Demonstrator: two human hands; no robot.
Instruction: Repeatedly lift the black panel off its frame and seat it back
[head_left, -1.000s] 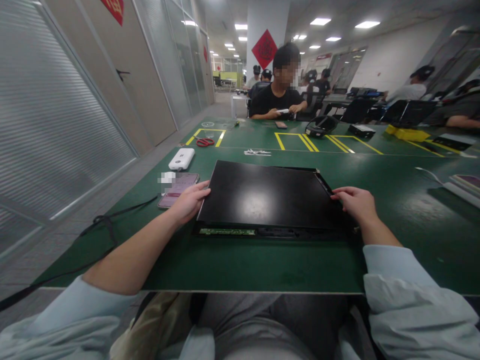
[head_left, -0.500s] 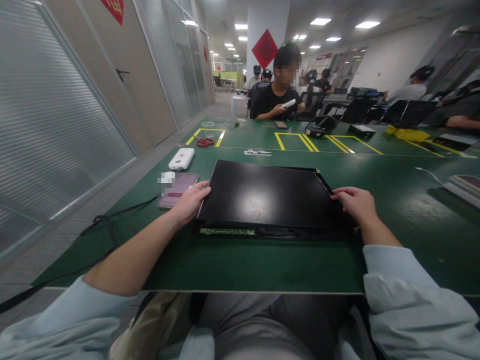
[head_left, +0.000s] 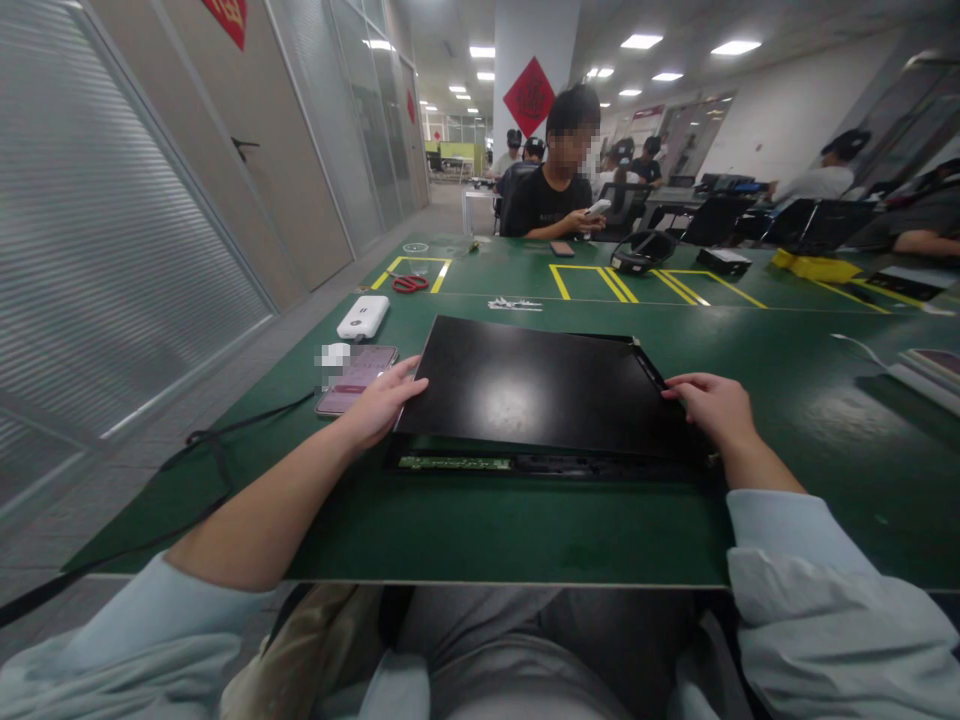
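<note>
Panel [head_left: 517, 390], dark and glossy, sits at a slant over a shallow black frame [head_left: 585, 468] on the green counter [head_left: 525, 540], its left side raised and its right side low. The left hand [head_left: 386, 400] is clamped on the panel's left edge, thumb above and fingers beneath, a grip that presumably bears the raised side without pressing on the broad face. The right hand [head_left: 712, 405] pinches the rim of the frame at the panel's right, probably to steady the lower part while the other side is up. Along the panel's near edge, the gap exposes a green circuit strip [head_left: 454, 463]. Left of the panel lie a phone [head_left: 367, 378], just beside the left hand, and a white power bank [head_left: 364, 317]; red-handled scissors [head_left: 410, 284] rest beyond its far left corner, apart from both hands, apparently out of the working area. Thin white pieces [head_left: 515, 304] lie beyond its far edge.
</note>
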